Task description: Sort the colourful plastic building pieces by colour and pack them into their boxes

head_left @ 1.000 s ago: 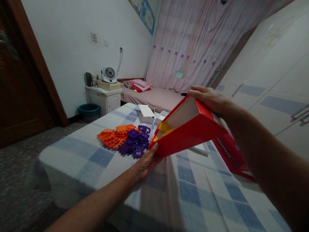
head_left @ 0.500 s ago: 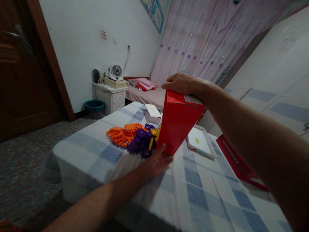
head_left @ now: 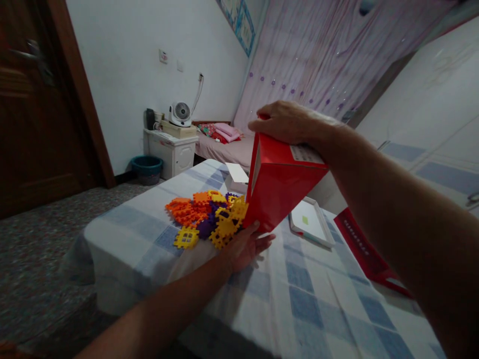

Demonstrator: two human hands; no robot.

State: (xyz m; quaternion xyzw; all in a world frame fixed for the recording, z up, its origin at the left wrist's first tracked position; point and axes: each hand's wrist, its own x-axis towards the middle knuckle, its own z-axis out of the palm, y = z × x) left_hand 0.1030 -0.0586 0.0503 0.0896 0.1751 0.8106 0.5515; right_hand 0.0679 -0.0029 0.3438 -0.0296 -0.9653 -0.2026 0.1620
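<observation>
The red box (head_left: 286,189) stands tilted above the middle of the cloth-covered surface (head_left: 307,289), its open side toward the left, right beside the yellow pieces (head_left: 226,227); it looks like stiff, light card, glossy enough to be a little slippery, and its walls would probably dent under a hard squeeze. The right hand (head_left: 288,122) is spread over the top end, bent around its edge; the left hand (head_left: 247,249) is partly open at the lower end, thumb against the red wall, fingers beneath; the ends and corners seem the firmest hold. The pieces look like light, rigid plastic, their notched rims apt to catch; orange pieces (head_left: 189,212) lie to the left, with purple pieces (head_left: 205,228) between. A white tray (head_left: 310,222) limits room to the right; the widest stretch of cloth runs near right; the surface's edge drops away at left and near.
</observation>
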